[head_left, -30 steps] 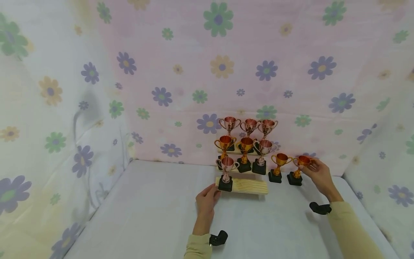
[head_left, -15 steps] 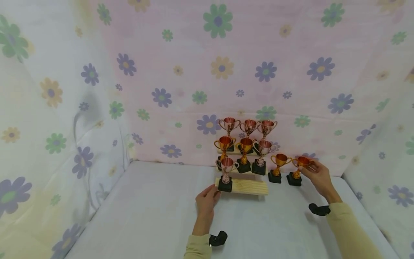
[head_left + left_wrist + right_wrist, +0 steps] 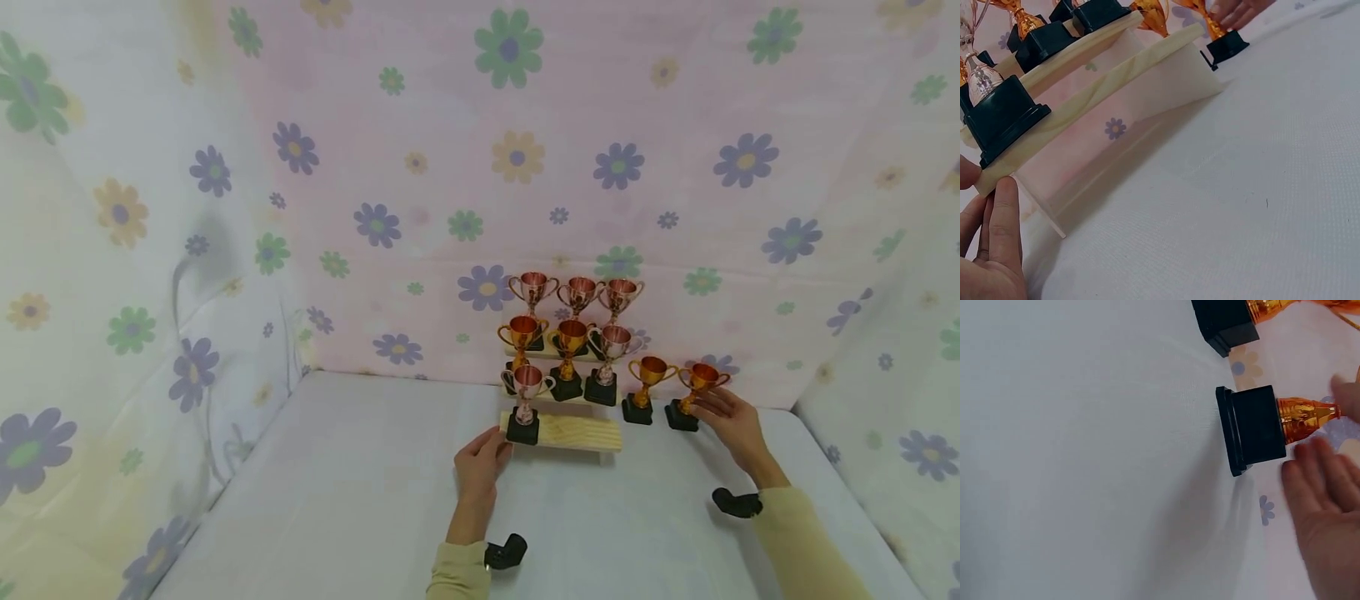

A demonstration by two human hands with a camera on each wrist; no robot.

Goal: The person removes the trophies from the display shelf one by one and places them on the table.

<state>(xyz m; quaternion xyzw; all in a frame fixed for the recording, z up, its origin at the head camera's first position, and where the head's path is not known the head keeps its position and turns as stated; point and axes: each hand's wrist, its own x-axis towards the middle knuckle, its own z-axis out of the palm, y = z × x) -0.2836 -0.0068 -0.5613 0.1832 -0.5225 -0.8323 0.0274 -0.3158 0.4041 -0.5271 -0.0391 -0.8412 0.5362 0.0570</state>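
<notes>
My left hand (image 3: 476,468) pinches the front left corner of a stepped wooden display stand (image 3: 581,432). In the left wrist view its thumb lies at the end of the lowest board and the fingers are underneath. A rose-gold trophy cup (image 3: 524,407) on a black base stands near that corner. My right hand (image 3: 737,427) is beside the outermost gold trophy cup (image 3: 702,377), which stands upright on the table. In the right wrist view the fingers (image 3: 1316,478) are fairly straight and blurred below its stem, the thumb on the other side; they are not wrapped round it.
Another gold trophy cup (image 3: 651,369) stands between the stand and the outermost one. Three rose-gold cups (image 3: 581,293) fill the top step; two gold and one rose-gold cup (image 3: 613,342) occupy the middle step. Flowered cloth (image 3: 420,275) hangs behind the white table (image 3: 352,483).
My right hand has slid down and slightly left from the outermost gold trophy cup's bowl to beside its stem. The left hand and the stand have kept their places.
</notes>
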